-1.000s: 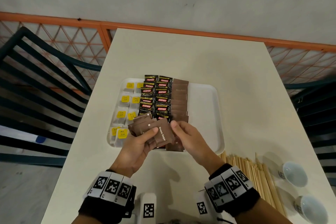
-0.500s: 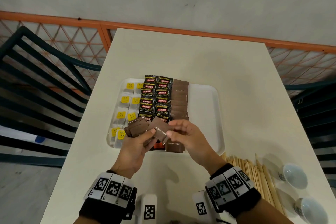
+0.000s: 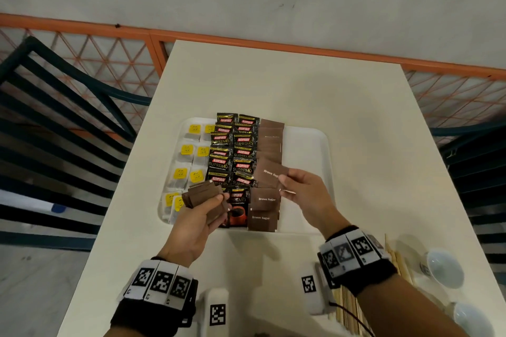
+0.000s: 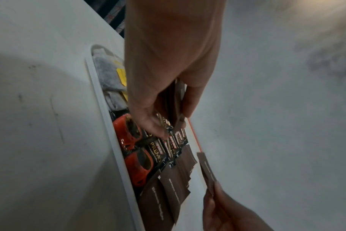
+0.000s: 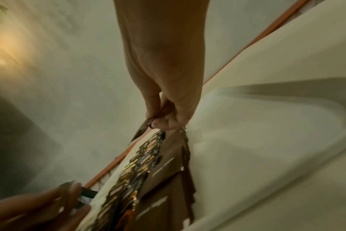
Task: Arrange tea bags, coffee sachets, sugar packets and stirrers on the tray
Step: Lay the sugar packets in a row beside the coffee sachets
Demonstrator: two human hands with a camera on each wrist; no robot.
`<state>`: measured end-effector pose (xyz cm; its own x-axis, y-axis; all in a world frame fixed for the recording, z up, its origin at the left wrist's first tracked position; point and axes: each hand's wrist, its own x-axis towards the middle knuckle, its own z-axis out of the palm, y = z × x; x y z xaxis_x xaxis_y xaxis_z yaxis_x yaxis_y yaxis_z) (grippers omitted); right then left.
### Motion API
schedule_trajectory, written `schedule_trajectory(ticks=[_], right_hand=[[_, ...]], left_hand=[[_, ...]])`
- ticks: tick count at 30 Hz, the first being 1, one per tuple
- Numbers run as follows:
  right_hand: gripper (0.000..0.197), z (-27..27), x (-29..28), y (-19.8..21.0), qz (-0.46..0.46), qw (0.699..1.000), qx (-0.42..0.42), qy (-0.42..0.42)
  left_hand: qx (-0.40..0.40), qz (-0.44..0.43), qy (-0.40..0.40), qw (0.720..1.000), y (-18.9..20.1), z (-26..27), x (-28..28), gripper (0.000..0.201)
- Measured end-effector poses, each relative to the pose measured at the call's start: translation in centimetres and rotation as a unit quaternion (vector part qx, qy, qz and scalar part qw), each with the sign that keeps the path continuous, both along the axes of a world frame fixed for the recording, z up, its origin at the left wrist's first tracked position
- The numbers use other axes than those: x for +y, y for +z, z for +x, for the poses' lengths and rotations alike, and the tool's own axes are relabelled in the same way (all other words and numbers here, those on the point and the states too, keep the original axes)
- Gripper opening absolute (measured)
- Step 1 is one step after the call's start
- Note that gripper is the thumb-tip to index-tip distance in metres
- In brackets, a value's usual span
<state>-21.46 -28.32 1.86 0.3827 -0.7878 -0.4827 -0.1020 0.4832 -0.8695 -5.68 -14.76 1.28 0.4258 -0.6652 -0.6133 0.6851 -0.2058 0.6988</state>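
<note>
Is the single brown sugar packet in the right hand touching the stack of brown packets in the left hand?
Apart. The head view shows black coffee sachets between the single brown sugar packet and the stack of brown packets.

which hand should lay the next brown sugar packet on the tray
Right. The right hand already pinches a single sugar packet over the tray's brown row; the left hand grips the spare stack.

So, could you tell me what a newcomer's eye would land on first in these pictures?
Probably the white tray mid-table, filled in neat columns: yellow-tagged tea bags on its left, black coffee sachets in the middle, brown sugar packets beside them. Above its near edge, the left hand grips a stack of sugar packets while the right hand pinches a single packet.
</note>
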Motion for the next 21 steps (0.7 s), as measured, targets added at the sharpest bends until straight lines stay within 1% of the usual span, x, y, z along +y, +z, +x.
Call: schedule_trajectory(ticks=[4, 7, 10, 13, 15, 18, 19, 21], right_hand=[[0.013, -0.4, -1.4, -1.7, 0.003, 0.999, 0.047, -0.016], [0.023, -0.3, -1.5, -2.9, -0.014, 0.995, 0.097, -0.002], [0.024, 0.0, -1.4, -3.6, -0.054, 0.987, 0.154, 0.005], [0.021, 0.2, -1.3, -4.0, -0.123, 0.968, 0.219, 0.013], [0.022, 0.3, -1.2, -3.9, -0.159, 0.957, 0.243, 0.013], [0.027, 0.4, -0.9, -3.1, -0.188, 0.949, 0.252, 0.016], [0.026, 0.4, -0.8, -2.8, -0.200, 0.946, 0.256, 0.020], [0.019, 0.8, -0.3, -1.8, -0.228, 0.938, 0.259, 0.033]], left_hand=[[0.034, -0.015, 0.011, 0.999, 0.0, 0.3, 0.2, 0.014], [0.062, -0.027, 0.014, 0.998, 0.2, 0.2, 0.2, 0.016], [0.087, -0.050, 0.013, 0.995, 0.8, 0.1, 0.3, 0.022], [0.113, -0.069, 0.012, 0.991, 1.1, 0.0, 0.4, 0.027], [0.110, -0.076, 0.009, 0.991, 1.1, -0.1, 0.3, 0.031], [0.072, -0.075, -0.008, 0.994, 1.1, -0.3, -0.1, 0.030], [0.060, -0.075, -0.012, 0.995, 1.1, -0.4, -0.2, 0.029], [0.041, -0.074, -0.014, 0.996, 1.1, -0.7, -0.6, 0.030]])
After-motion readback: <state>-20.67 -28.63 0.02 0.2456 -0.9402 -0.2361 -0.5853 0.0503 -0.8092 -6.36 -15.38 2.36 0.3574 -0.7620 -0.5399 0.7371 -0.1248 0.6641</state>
